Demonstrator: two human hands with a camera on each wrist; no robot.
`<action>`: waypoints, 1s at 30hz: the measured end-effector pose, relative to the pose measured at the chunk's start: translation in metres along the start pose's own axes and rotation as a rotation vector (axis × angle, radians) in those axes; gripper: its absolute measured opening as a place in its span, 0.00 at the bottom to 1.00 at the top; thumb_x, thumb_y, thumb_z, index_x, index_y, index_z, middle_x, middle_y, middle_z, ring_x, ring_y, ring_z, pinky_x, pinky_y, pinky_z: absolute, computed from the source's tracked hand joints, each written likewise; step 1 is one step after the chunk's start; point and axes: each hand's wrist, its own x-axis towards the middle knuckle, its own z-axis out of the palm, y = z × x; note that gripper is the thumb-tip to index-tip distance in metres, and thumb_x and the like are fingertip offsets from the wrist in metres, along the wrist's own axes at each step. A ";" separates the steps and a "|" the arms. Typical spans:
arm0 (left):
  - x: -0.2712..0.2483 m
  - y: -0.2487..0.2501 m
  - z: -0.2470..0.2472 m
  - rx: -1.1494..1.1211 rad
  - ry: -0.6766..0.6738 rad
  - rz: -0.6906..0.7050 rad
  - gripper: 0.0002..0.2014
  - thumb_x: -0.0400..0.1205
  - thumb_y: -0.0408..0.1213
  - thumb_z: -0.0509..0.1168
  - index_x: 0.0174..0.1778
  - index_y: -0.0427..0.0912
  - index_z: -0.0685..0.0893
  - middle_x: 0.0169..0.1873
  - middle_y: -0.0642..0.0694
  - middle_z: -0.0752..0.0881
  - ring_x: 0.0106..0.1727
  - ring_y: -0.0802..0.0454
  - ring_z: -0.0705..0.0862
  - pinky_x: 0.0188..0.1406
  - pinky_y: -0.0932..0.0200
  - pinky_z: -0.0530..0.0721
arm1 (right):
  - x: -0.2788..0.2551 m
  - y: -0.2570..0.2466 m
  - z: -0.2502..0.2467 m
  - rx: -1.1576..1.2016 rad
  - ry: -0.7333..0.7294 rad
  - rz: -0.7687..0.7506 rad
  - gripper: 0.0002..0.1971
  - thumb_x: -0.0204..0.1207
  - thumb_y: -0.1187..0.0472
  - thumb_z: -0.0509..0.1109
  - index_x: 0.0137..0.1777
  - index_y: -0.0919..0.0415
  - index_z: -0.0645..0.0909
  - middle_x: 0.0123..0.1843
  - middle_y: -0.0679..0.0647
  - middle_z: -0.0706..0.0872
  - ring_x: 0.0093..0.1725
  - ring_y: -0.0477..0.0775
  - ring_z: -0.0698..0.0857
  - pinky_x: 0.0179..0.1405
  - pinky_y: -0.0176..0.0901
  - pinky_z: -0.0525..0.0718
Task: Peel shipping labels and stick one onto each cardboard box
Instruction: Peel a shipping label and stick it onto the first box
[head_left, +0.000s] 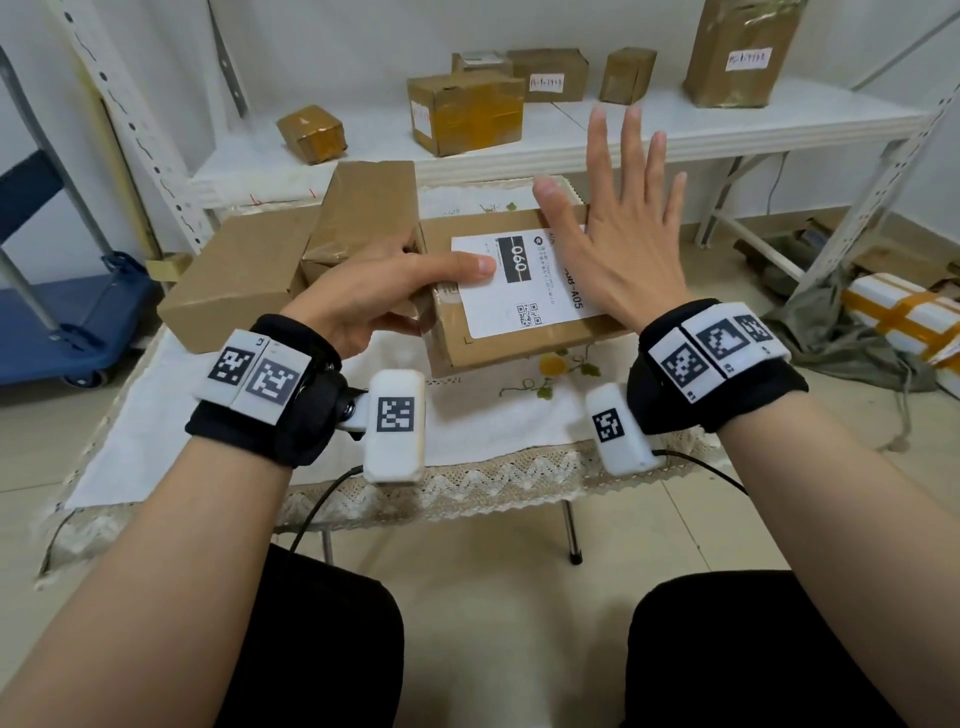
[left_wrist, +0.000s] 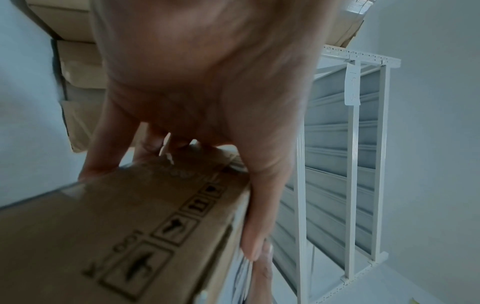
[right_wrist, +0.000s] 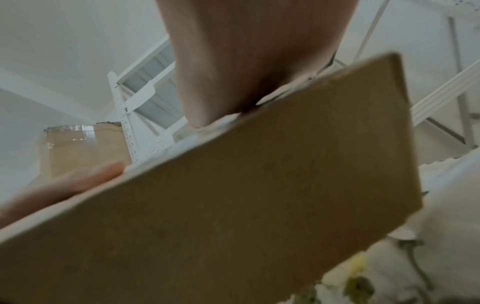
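Note:
A flat cardboard box (head_left: 519, 343) is held tilted above the small table, with a white shipping label (head_left: 524, 291) stuck on its top face. My left hand (head_left: 384, 291) grips the box's left end, thumb lying on the label and fingers curled under the side (left_wrist: 166, 205). My right hand (head_left: 618, 234) is spread flat with straight fingers; the heel of the palm presses the label's right part. In the right wrist view the box's side (right_wrist: 233, 205) fills the frame under the palm.
Two plain cardboard boxes (head_left: 244, 286) (head_left: 369, 208) sit at the table's left. The table wears a white embroidered cloth (head_left: 493, 421). Several boxes, some labelled, stand on the white shelf (head_left: 623, 130) behind. A blue cart (head_left: 67, 322) is at left, a wrapped parcel (head_left: 904, 317) at right.

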 end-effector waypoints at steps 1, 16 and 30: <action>0.001 0.000 0.001 -0.004 0.006 -0.015 0.23 0.74 0.52 0.79 0.64 0.53 0.88 0.53 0.51 0.94 0.64 0.41 0.89 0.71 0.36 0.83 | 0.001 0.001 -0.001 0.006 -0.014 0.016 0.41 0.87 0.29 0.44 0.91 0.48 0.33 0.92 0.55 0.31 0.90 0.63 0.31 0.86 0.71 0.31; 0.003 -0.002 0.005 -0.009 0.005 -0.106 0.21 0.75 0.55 0.77 0.61 0.51 0.90 0.53 0.51 0.94 0.62 0.46 0.90 0.69 0.41 0.85 | 0.000 0.000 -0.004 0.002 -0.185 0.019 0.40 0.87 0.29 0.42 0.91 0.47 0.31 0.92 0.53 0.30 0.90 0.60 0.29 0.85 0.71 0.28; 0.005 0.000 0.010 0.043 -0.057 -0.026 0.21 0.87 0.50 0.64 0.67 0.39 0.86 0.25 0.60 0.83 0.31 0.62 0.80 0.42 0.59 0.82 | -0.023 -0.050 0.003 0.070 -0.239 -0.221 0.36 0.88 0.34 0.38 0.91 0.47 0.33 0.92 0.51 0.32 0.90 0.57 0.30 0.87 0.67 0.29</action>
